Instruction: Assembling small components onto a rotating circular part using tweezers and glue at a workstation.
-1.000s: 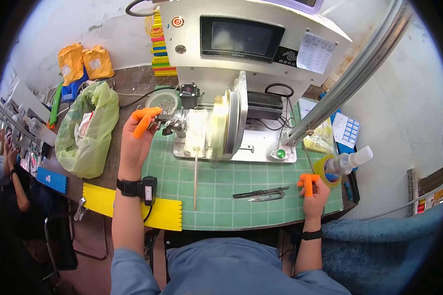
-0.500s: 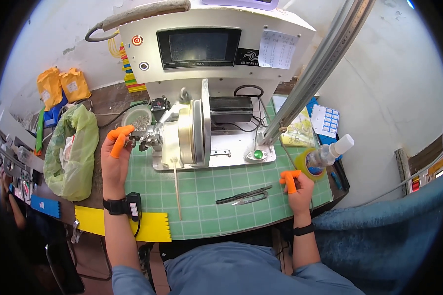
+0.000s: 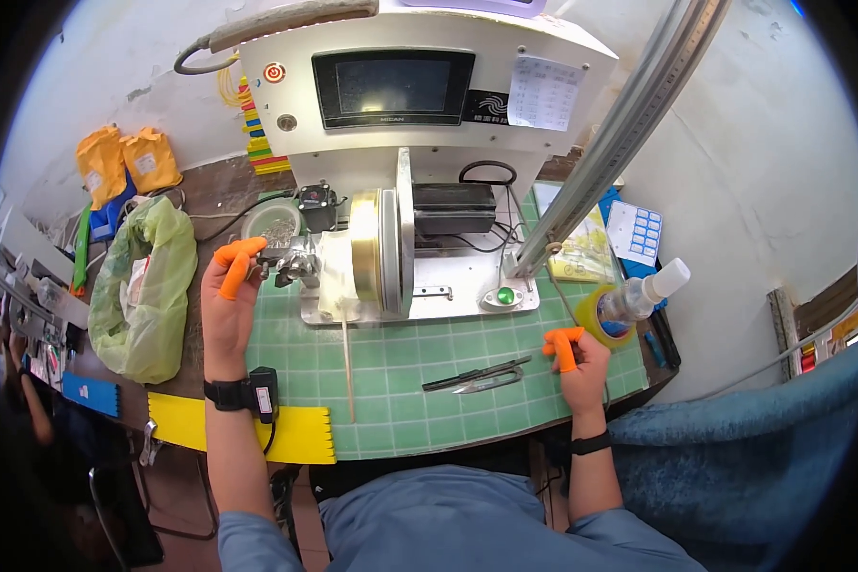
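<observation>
My left hand (image 3: pixel 227 310), with orange finger cots on two fingers, is closed at the outer end of a small metal clamp (image 3: pixel 296 261). The clamp sits on the front of a machine, beside its round brass-coloured disc (image 3: pixel 363 250). My fingertips partly hide the clamp's end. At the right, my right hand (image 3: pixel 583 370), also in orange cots, is curled above the green cutting mat (image 3: pixel 410 419). Whether something small is in its pinch cannot be seen. Between my hands lie black tweezers (image 3: pixel 472 374) and a silver pointed tool (image 3: pixel 494 381). A thin stick (image 3: pixel 349 381) extends toward me below the clamp.
Behind stands the white machine housing (image 3: pixel 419 138) with a dark screen; a slanting metal rail (image 3: pixel 620 129) rises at right. A spray bottle (image 3: pixel 629 300) stands near my right hand. At left are a green plastic bag (image 3: pixel 148 334), a dish (image 3: pixel 272 224) and a yellow strip (image 3: pixel 305 434).
The machine's turning part has rotated: a silver arm that stood up beside the disc no longer shows there. The view shifts slightly; both hands keep about the same places.
</observation>
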`<state>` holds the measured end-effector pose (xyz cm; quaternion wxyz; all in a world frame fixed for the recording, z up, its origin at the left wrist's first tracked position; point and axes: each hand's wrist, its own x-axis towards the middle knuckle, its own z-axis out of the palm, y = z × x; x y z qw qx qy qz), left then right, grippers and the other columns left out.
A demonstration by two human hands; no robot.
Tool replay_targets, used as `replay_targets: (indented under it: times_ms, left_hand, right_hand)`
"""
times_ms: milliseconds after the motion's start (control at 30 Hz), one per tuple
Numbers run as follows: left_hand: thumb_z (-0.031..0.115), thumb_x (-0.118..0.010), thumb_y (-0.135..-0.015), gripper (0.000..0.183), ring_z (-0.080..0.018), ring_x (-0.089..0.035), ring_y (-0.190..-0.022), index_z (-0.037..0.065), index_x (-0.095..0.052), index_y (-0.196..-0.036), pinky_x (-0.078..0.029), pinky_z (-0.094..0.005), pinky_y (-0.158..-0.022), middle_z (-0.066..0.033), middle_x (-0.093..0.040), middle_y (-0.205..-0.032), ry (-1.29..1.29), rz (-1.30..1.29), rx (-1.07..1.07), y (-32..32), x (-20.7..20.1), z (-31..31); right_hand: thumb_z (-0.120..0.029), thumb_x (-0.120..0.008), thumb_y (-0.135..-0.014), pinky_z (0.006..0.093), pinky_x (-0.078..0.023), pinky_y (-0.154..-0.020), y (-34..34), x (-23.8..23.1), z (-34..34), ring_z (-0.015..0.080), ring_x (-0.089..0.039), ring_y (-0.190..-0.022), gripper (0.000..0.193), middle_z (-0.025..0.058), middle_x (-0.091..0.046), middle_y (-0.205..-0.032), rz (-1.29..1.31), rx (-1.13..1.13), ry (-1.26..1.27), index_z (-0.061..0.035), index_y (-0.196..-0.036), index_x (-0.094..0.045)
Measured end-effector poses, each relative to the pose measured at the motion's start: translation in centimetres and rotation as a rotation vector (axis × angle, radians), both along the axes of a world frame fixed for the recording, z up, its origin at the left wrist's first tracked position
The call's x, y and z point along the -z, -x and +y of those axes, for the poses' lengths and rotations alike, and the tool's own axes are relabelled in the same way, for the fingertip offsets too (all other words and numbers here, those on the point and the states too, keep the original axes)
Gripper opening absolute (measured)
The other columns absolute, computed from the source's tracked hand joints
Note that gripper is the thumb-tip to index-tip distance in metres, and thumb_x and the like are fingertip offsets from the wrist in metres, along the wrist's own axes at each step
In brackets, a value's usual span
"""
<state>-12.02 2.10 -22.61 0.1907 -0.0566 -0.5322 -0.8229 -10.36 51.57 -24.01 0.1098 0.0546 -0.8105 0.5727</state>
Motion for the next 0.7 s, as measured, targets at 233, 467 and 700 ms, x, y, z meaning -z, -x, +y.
replay_targets:
  times_ms: [233, 467, 700]
  left_hand:
    - [0.015, -0.062, -0.105, 0.021, -0.0127, -0.060, -0.110, 0.005, -0.066, -0.123, -0.045, -0.0309, -0.100, -0.0055, -0.067, -0.128, -0.016, -0.011, 0.001, 0.1, 0.3, -0.3]
    - [0.013, -0.062, -0.105, 0.020, -0.0116, -0.060, -0.107, 0.004, -0.066, -0.122, -0.046, -0.0296, -0.097, -0.0057, -0.068, -0.127, -0.003, -0.017, -0.016, 0.1, 0.2, -0.6]
    - [0.012, -0.063, -0.104, 0.021, -0.0099, -0.060, -0.105, 0.004, -0.066, -0.124, -0.047, -0.0275, -0.096, -0.0056, -0.068, -0.127, 0.008, -0.043, -0.041, -0.1, -0.4, 0.1]
  right_hand:
    - [-0.015, -0.070, -0.099, 0.0225, -0.048, -0.059, 0.2, 0.6, 0.1, 0.0066, -0.063, -0.065, 0.017, 0.0051, -0.073, -0.080, -0.041, -0.002, -0.063, 0.0015, -0.099, -0.075]
    - [-0.011, -0.072, -0.097, 0.0254, -0.051, -0.061, -1.0, -2.0, -0.9, 0.0112, -0.065, -0.067, 0.013, 0.0077, -0.075, -0.083, 0.011, -0.073, -0.232, 0.0006, -0.101, -0.075]
    - [-0.015, -0.076, -0.092, 0.0375, -0.055, -0.073, -3.5, -6.4, -3.5, 0.0311, -0.067, -0.082, 0.020, 0.0121, -0.068, -0.093, 0.090, -0.399, -0.472, -0.0054, -0.109, -0.075]
